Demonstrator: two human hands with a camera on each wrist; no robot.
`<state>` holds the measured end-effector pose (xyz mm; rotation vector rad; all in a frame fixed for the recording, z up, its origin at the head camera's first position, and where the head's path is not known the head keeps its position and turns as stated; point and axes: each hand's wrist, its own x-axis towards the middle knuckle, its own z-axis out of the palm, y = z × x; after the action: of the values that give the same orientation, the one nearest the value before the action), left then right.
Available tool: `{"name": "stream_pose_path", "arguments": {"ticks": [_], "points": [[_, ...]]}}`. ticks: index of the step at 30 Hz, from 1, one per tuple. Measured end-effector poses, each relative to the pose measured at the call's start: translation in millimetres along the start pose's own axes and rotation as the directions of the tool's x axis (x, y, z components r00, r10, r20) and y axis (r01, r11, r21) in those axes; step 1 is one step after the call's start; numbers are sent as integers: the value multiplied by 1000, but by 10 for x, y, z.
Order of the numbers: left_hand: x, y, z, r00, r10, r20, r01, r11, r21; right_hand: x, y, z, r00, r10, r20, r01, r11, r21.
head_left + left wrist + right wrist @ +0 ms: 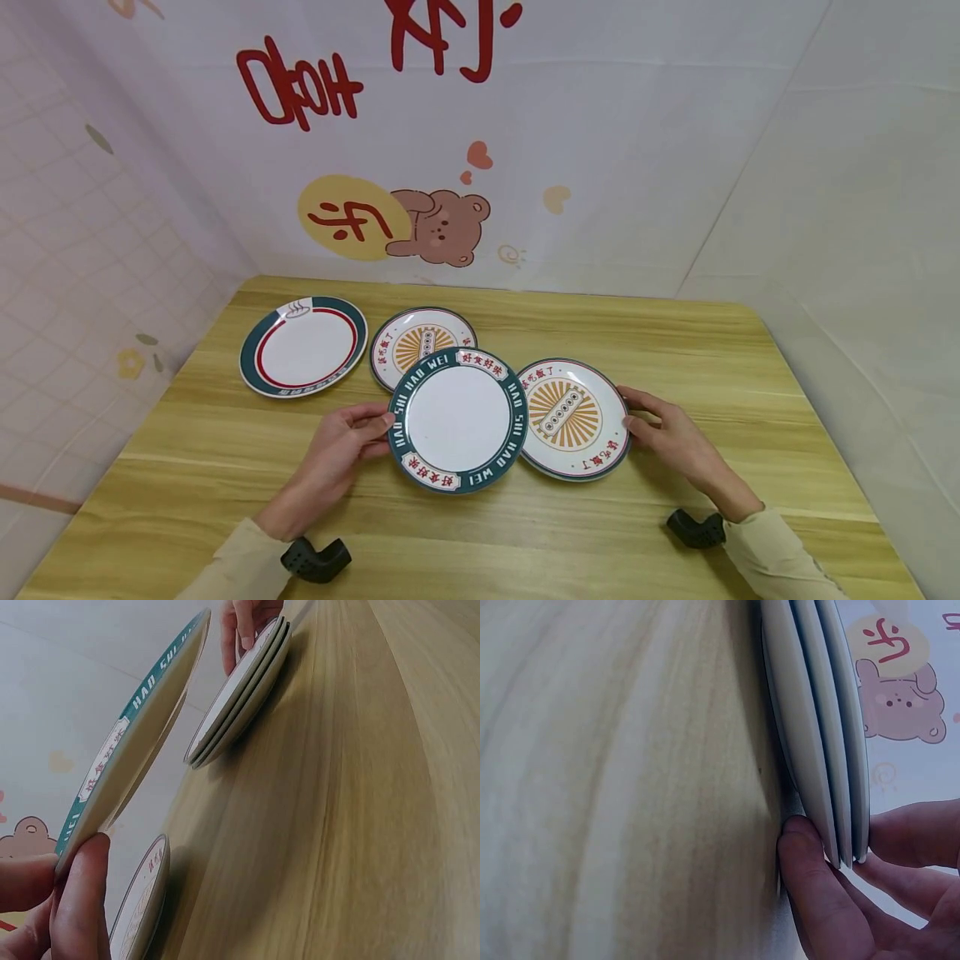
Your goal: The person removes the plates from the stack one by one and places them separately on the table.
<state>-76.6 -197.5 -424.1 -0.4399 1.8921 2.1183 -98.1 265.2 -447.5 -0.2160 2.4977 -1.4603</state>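
In the head view my left hand point(337, 450) pinches the left edge of a plate point(457, 421) with a dark green lettered rim. The left wrist view has this plate point(142, 724) raised off the table, thumb on its face and fingers beneath. My right hand point(667, 429) grips the right edge of a stack of plates, whose top plate point(573, 425) has an orange sunburst. Three stacked edges point(817, 735) appear in the right wrist view, with a fingertip under them and the thumb on top. The green-rimmed plate overlaps the stack's left edge in the head view.
Behind the held plate, another sunburst plate point(405, 333) lies on the wooden table point(465, 550), partly hidden. A plate with a green rim and red ring point(307, 346) lies at the back left. A printed cloth wall point(600, 150) rises behind the table.
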Motion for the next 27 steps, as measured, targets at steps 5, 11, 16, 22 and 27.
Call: {"name": "stream_pose_path", "arguments": {"ticks": [5,11,16,22,27], "points": [[-7,5,-95,1000,1,-15,-1,1000,8,3,1,2,1000,2,-1,-2,1000,3],[-15,-8,-238,999,-6,-36,8,999,52,3,21,8,1000,7,-5,-7,1000,4],[-15,-8,-386,999,-11,-41,14,997,74,8,22,10,1000,5,-3,-5,1000,-1],[-23,6,-546,999,-10,-36,14,994,112,9,35,4,1000,7,-2,-7,1000,18],[-39,30,-625,999,-10,-48,18,985,172,10,18,5,1000,-7,-3,7,1000,11]]}}
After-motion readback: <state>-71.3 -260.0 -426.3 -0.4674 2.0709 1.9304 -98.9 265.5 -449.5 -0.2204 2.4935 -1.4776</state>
